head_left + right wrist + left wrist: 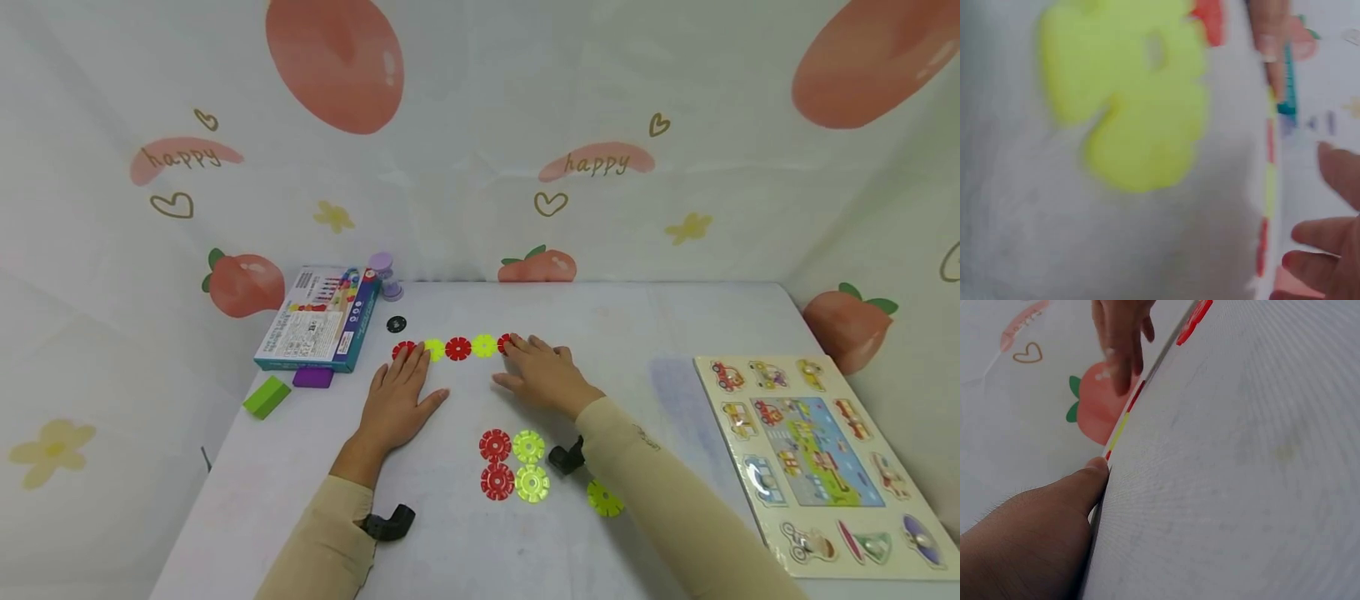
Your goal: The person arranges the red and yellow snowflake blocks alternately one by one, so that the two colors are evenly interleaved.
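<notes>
Several notched plastic discs, red and yellow-green in turn, form a row across the table. My left hand [397,404] lies palm down with straight fingers, its tips over the row's left red disc [401,347] and at the yellow-green disc [435,352] beside it. A red disc [458,348] marks the middle, then another yellow-green one [484,346]. At the right end, the fingertips of my right hand [543,375] partly cover a red disc [504,343]; these fingers are spread and loosely extended. In the right wrist view that hand [1335,244] appears just beyond the row.
Nearer to me lie two red discs [495,446] and two yellow-green discs [532,483] in a square. Another yellow-green disc [604,498] lies beside the right sleeve. A box [318,321], green block [266,397], purple block [312,378] and black disc [396,324] are left; a picture puzzle board [817,533] is right.
</notes>
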`<action>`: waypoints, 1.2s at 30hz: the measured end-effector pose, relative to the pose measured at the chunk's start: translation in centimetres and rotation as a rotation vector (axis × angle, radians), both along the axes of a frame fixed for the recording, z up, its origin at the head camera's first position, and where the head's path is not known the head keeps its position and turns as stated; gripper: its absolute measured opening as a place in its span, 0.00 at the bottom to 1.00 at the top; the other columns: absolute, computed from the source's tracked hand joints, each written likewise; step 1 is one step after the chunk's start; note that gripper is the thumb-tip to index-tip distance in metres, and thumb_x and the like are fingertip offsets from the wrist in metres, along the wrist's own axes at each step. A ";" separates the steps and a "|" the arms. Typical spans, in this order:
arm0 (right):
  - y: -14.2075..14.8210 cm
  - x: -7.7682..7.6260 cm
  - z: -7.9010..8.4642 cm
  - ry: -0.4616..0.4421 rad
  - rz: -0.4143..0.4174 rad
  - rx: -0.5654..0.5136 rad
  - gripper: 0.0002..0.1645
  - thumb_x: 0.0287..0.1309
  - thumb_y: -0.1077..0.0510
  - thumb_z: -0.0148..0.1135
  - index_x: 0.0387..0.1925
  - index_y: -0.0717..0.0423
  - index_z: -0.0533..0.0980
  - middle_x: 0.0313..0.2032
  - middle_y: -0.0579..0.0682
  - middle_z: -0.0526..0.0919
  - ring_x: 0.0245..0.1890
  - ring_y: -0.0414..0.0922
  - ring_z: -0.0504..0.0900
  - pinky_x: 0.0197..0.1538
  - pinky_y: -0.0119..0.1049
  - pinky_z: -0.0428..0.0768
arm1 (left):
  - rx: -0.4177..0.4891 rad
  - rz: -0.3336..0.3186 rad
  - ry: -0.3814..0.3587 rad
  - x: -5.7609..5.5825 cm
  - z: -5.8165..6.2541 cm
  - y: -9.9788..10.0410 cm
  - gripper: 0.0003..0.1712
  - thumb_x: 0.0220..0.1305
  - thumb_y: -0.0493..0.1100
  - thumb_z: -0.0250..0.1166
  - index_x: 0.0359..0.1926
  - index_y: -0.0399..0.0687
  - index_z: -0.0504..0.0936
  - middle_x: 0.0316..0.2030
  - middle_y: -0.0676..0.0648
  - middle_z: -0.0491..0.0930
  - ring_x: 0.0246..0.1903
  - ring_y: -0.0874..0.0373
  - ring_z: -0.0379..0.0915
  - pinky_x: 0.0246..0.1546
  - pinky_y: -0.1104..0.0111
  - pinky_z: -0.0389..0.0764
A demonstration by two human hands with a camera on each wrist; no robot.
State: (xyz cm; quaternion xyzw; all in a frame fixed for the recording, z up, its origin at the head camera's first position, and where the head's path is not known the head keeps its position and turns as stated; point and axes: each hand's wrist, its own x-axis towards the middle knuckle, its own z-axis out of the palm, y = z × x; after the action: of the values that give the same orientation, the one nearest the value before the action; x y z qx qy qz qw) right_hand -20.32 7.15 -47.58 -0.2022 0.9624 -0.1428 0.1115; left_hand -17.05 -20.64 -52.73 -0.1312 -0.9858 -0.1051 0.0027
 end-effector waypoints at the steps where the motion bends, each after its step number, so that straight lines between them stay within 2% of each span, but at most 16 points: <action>1: 0.3 0.2 0.2 -0.020 -0.012 -0.072 0.44 0.60 0.29 0.50 0.72 0.45 0.60 0.71 0.47 0.57 0.70 0.50 0.53 0.62 0.62 0.57 | 0.001 0.002 -0.003 0.0 0.0 0.0 0.50 0.62 0.75 0.44 0.76 0.52 0.47 0.75 0.52 0.40 0.72 0.50 0.29 0.67 0.46 0.37; 3: 1.0 0.8 0.9 -0.077 -0.036 -0.257 0.43 0.61 0.29 0.50 0.71 0.43 0.60 0.70 0.44 0.58 0.70 0.47 0.54 0.64 0.60 0.57 | 0.009 0.003 -0.007 0.1 0.1 0.0 0.50 0.63 0.74 0.45 0.75 0.52 0.48 0.75 0.52 0.40 0.72 0.50 0.29 0.67 0.46 0.37; 6: 2.8 2.5 2.1 -0.177 -0.067 -0.559 0.35 0.64 0.33 0.50 0.70 0.35 0.61 0.68 0.40 0.61 0.68 0.44 0.58 0.64 0.55 0.60 | 0.010 0.007 -0.018 0.1 0.2 0.0 0.50 0.62 0.74 0.45 0.76 0.53 0.47 0.75 0.52 0.39 0.72 0.51 0.28 0.67 0.46 0.36; 9: 5.2 4.7 2.9 -0.234 -0.022 -0.830 0.27 0.71 0.41 0.44 0.69 0.33 0.61 0.66 0.40 0.64 0.65 0.47 0.64 0.61 0.55 0.65 | 0.009 0.004 -0.018 0.1 0.2 -0.1 0.50 0.62 0.74 0.45 0.76 0.53 0.46 0.75 0.52 0.39 0.72 0.50 0.28 0.67 0.46 0.36; 13: 8.4 7.8 3.2 -0.314 0.096 -1.183 0.28 0.75 0.52 0.27 0.72 0.49 0.56 0.67 0.57 0.63 0.62 0.63 0.64 0.58 0.57 0.66 | 0.006 0.000 -0.010 -0.1 0.1 -0.2 0.50 0.62 0.74 0.45 0.76 0.53 0.46 0.75 0.52 0.39 0.72 0.50 0.28 0.67 0.46 0.36; 16: 10.5 10.2 2.6 -0.365 0.122 -1.340 0.31 0.74 0.54 0.20 0.73 0.59 0.51 0.66 0.69 0.58 0.61 0.70 0.60 0.57 0.54 0.66 | 0.009 -0.001 -0.007 -0.1 0.0 -0.3 0.50 0.62 0.75 0.44 0.76 0.53 0.46 0.75 0.52 0.40 0.72 0.50 0.29 0.67 0.45 0.37; 18: 11.7 11.7 1.6 -0.355 0.083 -1.341 0.30 0.73 0.56 0.24 0.72 0.61 0.50 0.64 0.72 0.58 0.60 0.70 0.61 0.55 0.51 0.68 | 0.008 0.001 -0.004 -0.1 -0.1 -0.3 0.50 0.62 0.75 0.44 0.76 0.53 0.47 0.75 0.52 0.40 0.72 0.50 0.29 0.67 0.46 0.37; 22: 13.5 14.2 -0.9 -0.298 -0.033 -1.206 0.29 0.70 0.65 0.40 0.71 0.60 0.54 0.61 0.70 0.64 0.57 0.66 0.68 0.52 0.44 0.74 | 0.009 -0.003 -0.004 -0.1 -0.2 -0.2 0.50 0.62 0.74 0.45 0.76 0.52 0.47 0.75 0.52 0.40 0.72 0.50 0.29 0.67 0.45 0.36; 26: 14.3 16.0 -2.8 -0.244 -0.066 -1.094 0.35 0.63 0.71 0.53 0.70 0.62 0.55 0.59 0.66 0.69 0.54 0.60 0.72 0.50 0.37 0.76 | 0.015 -0.008 -0.010 0.0 -0.1 -0.1 0.50 0.63 0.73 0.46 0.76 0.52 0.47 0.75 0.51 0.40 0.72 0.50 0.29 0.66 0.45 0.36; 30: 14.4 16.9 -3.4 -0.177 -0.109 -0.888 0.42 0.54 0.59 0.70 0.68 0.54 0.62 0.56 0.52 0.75 0.52 0.49 0.75 0.51 0.32 0.75 | 0.009 -0.004 -0.008 0.1 0.0 -0.1 0.50 0.62 0.73 0.46 0.76 0.52 0.47 0.75 0.52 0.40 0.72 0.50 0.29 0.66 0.45 0.37; 32: 14.2 17.3 -3.5 -0.144 -0.130 -0.743 0.44 0.48 0.51 0.75 0.66 0.49 0.66 0.55 0.44 0.75 0.51 0.43 0.75 0.52 0.29 0.73 | 0.008 -0.008 -0.005 0.1 -0.1 -0.1 0.50 0.63 0.74 0.45 0.76 0.52 0.47 0.75 0.51 0.40 0.72 0.49 0.29 0.66 0.44 0.37; 34: 14.1 17.5 -3.5 -0.116 -0.135 -0.624 0.42 0.45 0.47 0.76 0.63 0.45 0.69 0.53 0.39 0.73 0.50 0.39 0.73 0.54 0.28 0.71 | 0.009 -0.009 -0.004 0.1 -0.1 -0.1 0.50 0.62 0.74 0.45 0.76 0.52 0.47 0.75 0.51 0.40 0.72 0.49 0.30 0.66 0.44 0.37; 36: 13.8 17.5 -3.4 -0.104 -0.140 -0.550 0.36 0.45 0.48 0.76 0.58 0.42 0.74 0.51 0.37 0.70 0.50 0.37 0.71 0.54 0.29 0.71 | 0.007 -0.005 -0.002 0.1 -0.1 -0.1 0.50 0.62 0.74 0.45 0.76 0.52 0.47 0.75 0.51 0.40 0.72 0.49 0.30 0.66 0.45 0.37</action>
State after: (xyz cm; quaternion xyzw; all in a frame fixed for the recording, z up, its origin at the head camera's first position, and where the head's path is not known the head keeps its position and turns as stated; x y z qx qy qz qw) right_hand -2.80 20.97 -50.96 -0.1504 0.8922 -0.4159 0.0915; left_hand -16.92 -20.75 -52.81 -0.1337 -0.9850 -0.1087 0.0020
